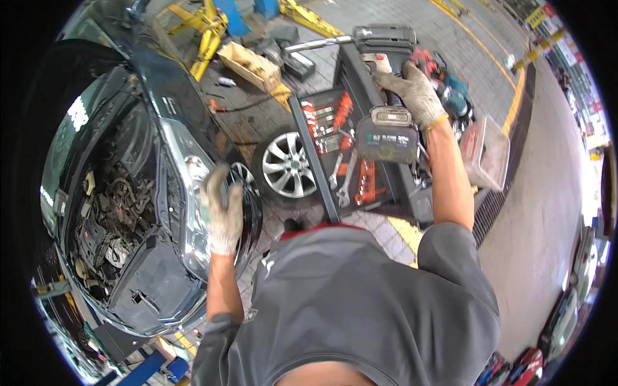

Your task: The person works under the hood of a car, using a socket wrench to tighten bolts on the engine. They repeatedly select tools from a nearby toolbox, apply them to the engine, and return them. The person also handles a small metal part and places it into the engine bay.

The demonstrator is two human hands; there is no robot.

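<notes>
My gloved right hand (412,96) grips a cordless power tool by its handle, its dark battery pack (387,139) facing up over a tool cart. An open drawer (297,128) beneath holds red-handled tools (338,109) and wrenches (347,180). My gloved left hand (220,208) has its fingers apart and empty, beside the car's front headlight (196,248); I cannot tell if it touches the car.
A car with exposed engine bay (119,212) fills the left. A loose wheel (288,164) lies by the cart. Yellow lift arms (207,48) and a cardboard box (248,67) are behind. A plastic bin (486,154) and power tools (454,96) are at right.
</notes>
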